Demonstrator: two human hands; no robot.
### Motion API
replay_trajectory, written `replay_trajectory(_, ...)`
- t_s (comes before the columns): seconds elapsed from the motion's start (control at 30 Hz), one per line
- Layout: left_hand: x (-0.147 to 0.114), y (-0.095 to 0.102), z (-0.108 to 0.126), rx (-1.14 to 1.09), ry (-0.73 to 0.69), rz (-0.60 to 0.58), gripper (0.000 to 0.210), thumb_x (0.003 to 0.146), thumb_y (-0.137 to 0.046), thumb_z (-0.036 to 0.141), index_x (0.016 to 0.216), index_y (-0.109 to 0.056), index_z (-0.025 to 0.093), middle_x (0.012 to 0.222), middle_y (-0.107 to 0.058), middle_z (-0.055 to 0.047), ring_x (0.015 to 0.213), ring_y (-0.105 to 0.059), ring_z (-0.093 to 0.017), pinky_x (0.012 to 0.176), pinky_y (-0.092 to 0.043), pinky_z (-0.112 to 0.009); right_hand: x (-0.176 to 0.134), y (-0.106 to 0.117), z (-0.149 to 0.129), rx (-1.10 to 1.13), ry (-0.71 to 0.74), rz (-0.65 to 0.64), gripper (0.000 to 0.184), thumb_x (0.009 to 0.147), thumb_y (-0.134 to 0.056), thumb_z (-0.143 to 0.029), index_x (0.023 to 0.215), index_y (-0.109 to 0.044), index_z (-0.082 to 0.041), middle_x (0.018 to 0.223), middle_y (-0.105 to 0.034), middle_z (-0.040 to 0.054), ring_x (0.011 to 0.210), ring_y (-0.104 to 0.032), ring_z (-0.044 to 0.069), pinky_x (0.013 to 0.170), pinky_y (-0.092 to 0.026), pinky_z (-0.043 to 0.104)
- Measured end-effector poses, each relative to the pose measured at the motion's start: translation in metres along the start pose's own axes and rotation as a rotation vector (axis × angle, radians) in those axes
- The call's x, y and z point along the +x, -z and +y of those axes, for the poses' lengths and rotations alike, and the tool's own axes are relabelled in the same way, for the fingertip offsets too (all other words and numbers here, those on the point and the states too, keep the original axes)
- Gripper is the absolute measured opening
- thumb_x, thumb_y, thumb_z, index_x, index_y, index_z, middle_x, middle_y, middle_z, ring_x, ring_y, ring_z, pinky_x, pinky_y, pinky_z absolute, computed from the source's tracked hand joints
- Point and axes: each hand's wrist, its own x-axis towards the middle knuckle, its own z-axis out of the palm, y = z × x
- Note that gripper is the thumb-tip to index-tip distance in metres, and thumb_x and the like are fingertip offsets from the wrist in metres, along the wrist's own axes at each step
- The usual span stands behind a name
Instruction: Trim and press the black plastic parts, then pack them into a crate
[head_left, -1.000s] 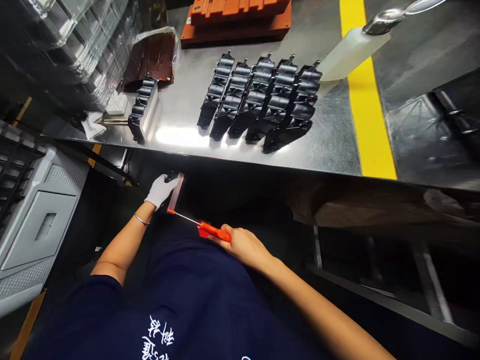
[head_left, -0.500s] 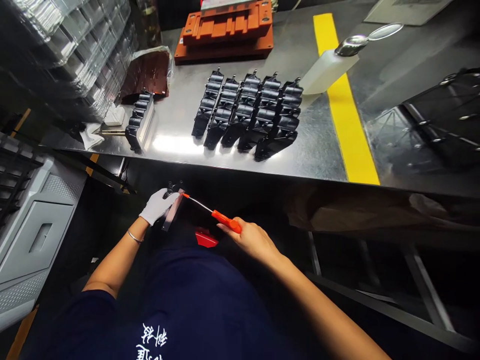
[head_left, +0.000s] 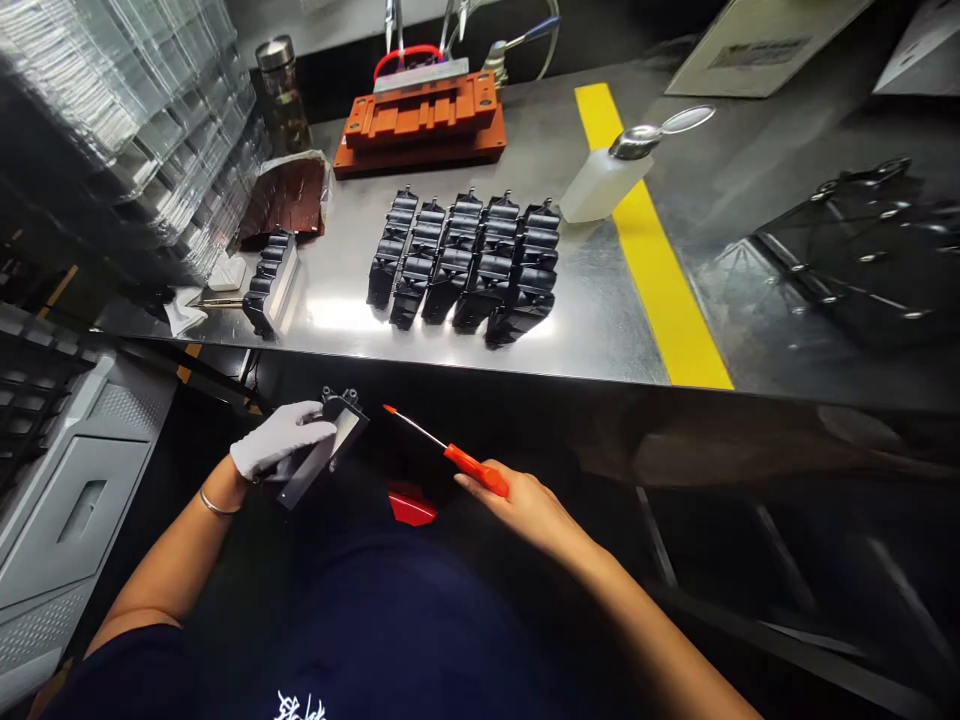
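My left hand, in a white glove, grips a black moulded part with a pale strip along its face, just below the table's front edge. Bare, my right hand is closed round the orange handle of a screwdriver-like tool. Its thin metal shaft ends in an orange tip, which points at the black part and stands a little apart from it. On the table several similar black ribbed parts stand side by side in a row. One more black part with a pale strip sits to their left.
Behind the row is an orange fixture on the metal table. A white dispenser bottle stands beside yellow tape. Stacked clear trays rise at the left, near tweezers. A grey bin is at lower left.
The tool's orange tip has come away from the black part. My left hand has moved left and down with the part, which is now turned. The view has tilted up.
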Motion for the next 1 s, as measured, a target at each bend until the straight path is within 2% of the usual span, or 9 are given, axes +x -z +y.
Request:
replay_trajectory(0.1,0.021,0.048,0.042,-0.011,-0.106,0.25,0.036,0.08,-0.059,0.052,0.09,-0.065,0.018,0.082,-0.065,0.0,0.075,-0.057,-0.017,0.07,-0.047,-0.028,0.0,-0.002,0.01,0.001,-0.01,0.008,0.04,0.085,-0.044,-0.065,0.083,-0.057,-0.026,0.074,-0.068,-0.0009,0.069,-0.065,0.021,0.064,-0.04,0.027)
replay_trajectory(0.2,0.087,0.083,0.078,0.09,-0.176,0.527,0.04,0.078,-0.06,0.046,0.104,-0.065,0.016,0.101,-0.069,-0.005,0.093,-0.061,-0.021,0.084,-0.048,-0.031,-0.004,-0.011,0.003,0.0,0.018,-0.023,0.04,0.086,-0.044,-0.064,0.083,-0.056,-0.026,0.073,-0.068,-0.0009,0.069,-0.065,0.02,0.063,-0.039,0.026)
replay_trajectory(0.33,0.188,0.095,0.114,0.16,-0.069,0.541,0.037,0.075,-0.061,0.037,0.101,-0.066,0.011,0.099,-0.07,-0.011,0.09,-0.064,-0.022,0.084,-0.048,-0.031,-0.016,-0.024,-0.014,0.029,0.086,-0.054,0.035,0.087,-0.046,-0.059,0.081,-0.055,-0.026,0.073,-0.068,-0.0007,0.07,-0.064,0.02,0.062,-0.037,0.025)
replay_trajectory(0.47,0.23,0.077,0.143,0.279,-0.143,0.444,0.033,0.079,-0.055,0.029,0.108,-0.063,0.013,0.109,-0.068,-0.013,0.102,-0.062,-0.024,0.094,-0.045,-0.034,-0.027,-0.025,-0.014,0.059,0.084,-0.055,0.031,0.087,-0.048,-0.055,0.08,-0.055,-0.025,0.076,-0.069,-0.0009,0.072,-0.064,0.019,0.061,-0.036,0.024)
replay_trajectory(0.57,0.219,0.07,0.149,0.397,-0.146,0.447,0.039,0.088,-0.046,0.032,0.117,-0.058,0.01,0.117,-0.063,-0.019,0.114,-0.058,-0.029,0.102,-0.038,-0.041,-0.031,-0.022,-0.004,0.072,0.052,-0.05,0.033,0.088,-0.047,-0.056,0.081,-0.054,-0.025,0.076,-0.069,-0.0007,0.072,-0.064,0.02,0.062,-0.037,0.025)
replay_trajectory(0.67,0.191,0.083,0.134,0.495,-0.146,0.544,0.046,0.091,-0.043,0.043,0.121,-0.054,0.009,0.122,-0.059,-0.021,0.122,-0.052,-0.032,0.105,-0.034,-0.046,-0.03,-0.021,0.007,0.087,0.051,-0.056,0.036,0.089,-0.044,-0.06,0.082,-0.054,-0.026,0.076,-0.069,-0.0001,0.073,-0.065,0.021,0.064,-0.038,0.027)
replay_trajectory(0.8,0.151,0.105,0.1,0.666,0.097,0.747,0.048,0.087,-0.051,0.034,0.128,-0.047,0.009,0.132,-0.05,-0.026,0.125,-0.048,-0.036,0.104,-0.033,-0.049,-0.019,-0.023,0.011,0.08,0.084,-0.084,0.037,0.089,-0.041,-0.06,0.083,-0.053,-0.026,0.075,-0.068,-0.0005,0.072,-0.065,0.022,0.066,-0.04,0.028)
replay_trajectory(0.87,0.13,0.104,0.087,0.722,0.192,0.663,0.051,0.083,-0.056,0.028,0.129,-0.046,0.007,0.133,-0.048,-0.028,0.12,-0.052,-0.037,0.101,-0.037,-0.049,-0.013,-0.023,0.005,0.064,0.096,-0.111,0.037,0.09,-0.04,-0.06,0.082,-0.053,-0.026,0.073,-0.067,-0.0009,0.07,-0.065,0.021,0.066,-0.041,0.028)
replay_trajectory(1.0,0.072,0.077,0.073,0.603,0.097,0.445,0.063,0.078,-0.065,0.033,0.135,-0.046,0.02,0.122,-0.059,-0.017,0.108,-0.062,-0.035,0.093,-0.045,-0.044,-0.005,-0.015,-0.01,0.045,0.13,-0.15,0.038,0.088,-0.042,-0.061,0.081,-0.053,-0.026,0.075,-0.068,-0.0007,0.073,-0.065,0.022,0.066,-0.04,0.028)
